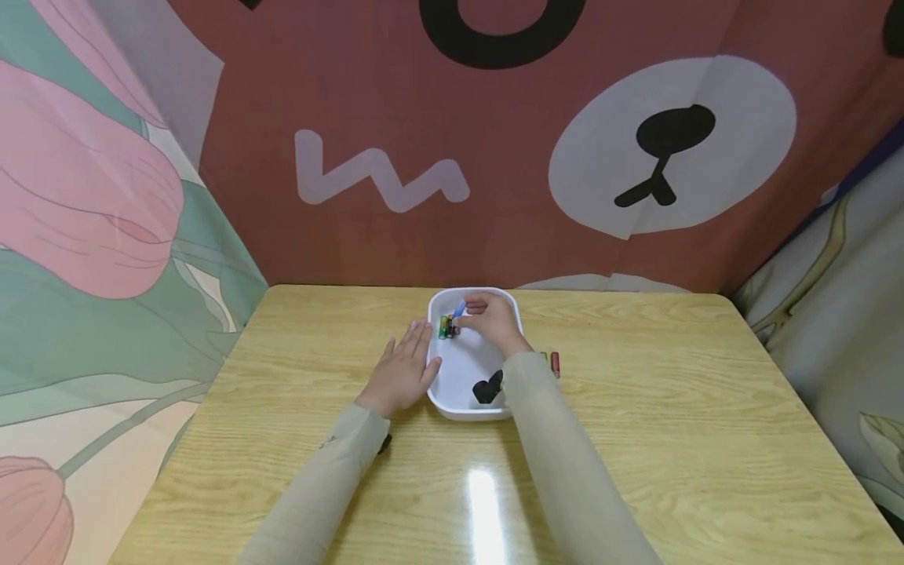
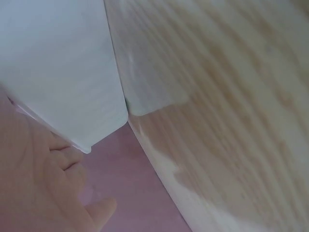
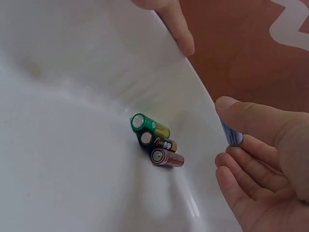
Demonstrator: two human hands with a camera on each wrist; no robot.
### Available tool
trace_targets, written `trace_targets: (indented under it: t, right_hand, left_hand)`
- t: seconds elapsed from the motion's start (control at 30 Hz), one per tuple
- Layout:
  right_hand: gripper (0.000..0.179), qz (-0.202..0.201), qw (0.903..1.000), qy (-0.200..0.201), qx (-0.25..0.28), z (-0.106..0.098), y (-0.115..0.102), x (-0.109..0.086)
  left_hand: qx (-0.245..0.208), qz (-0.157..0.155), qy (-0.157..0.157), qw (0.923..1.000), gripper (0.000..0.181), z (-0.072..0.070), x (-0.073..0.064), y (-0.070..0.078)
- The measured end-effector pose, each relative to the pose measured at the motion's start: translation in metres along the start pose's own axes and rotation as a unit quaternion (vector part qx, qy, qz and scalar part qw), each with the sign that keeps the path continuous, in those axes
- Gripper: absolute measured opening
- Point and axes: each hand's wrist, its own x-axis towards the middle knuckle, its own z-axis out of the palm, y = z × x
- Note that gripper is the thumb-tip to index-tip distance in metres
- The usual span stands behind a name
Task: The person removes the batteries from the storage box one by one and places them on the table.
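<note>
My right hand (image 1: 496,323) is over the far part of a white plastic tray (image 1: 473,413), pinching a blue battery (image 3: 231,134) between thumb and fingers. Three batteries lie side by side on the tray floor against its wall: a green one (image 3: 150,125), a black one with an orange end (image 3: 161,143) and a dark red one (image 3: 168,158). My left hand (image 1: 399,372) rests against the tray's left side, its fingers straight along the rim. In the left wrist view, that hand (image 2: 38,179) lies along the tray's outer wall (image 2: 63,72).
Right of the tray, a red battery (image 1: 555,364) and a yellowish one (image 1: 544,357), partly hidden by the right sleeve, lie on the wooden table (image 1: 657,408). A black object (image 1: 487,388) shows beside the right cuff. Behind the table's far edge hangs a printed curtain (image 1: 374,243).
</note>
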Motion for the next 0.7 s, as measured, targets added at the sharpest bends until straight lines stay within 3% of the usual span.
trace_targets:
  t: [0.43, 0.7]
  right_hand:
    - [0.049, -0.029, 0.9994, 0.006, 0.017, -0.009, 0.000, -0.012]
    - [0.050, -0.020, 0.9994, 0.009, 0.028, -0.018, -0.009, -0.018]
  left_hand:
    - [0.008, -0.004, -0.005, 0.9999, 0.071, 0.005, 0.002, 0.005]
    - [0.012, -0.007, -0.015, 0.9998, 0.072, 0.000, 0.003, 0.008]
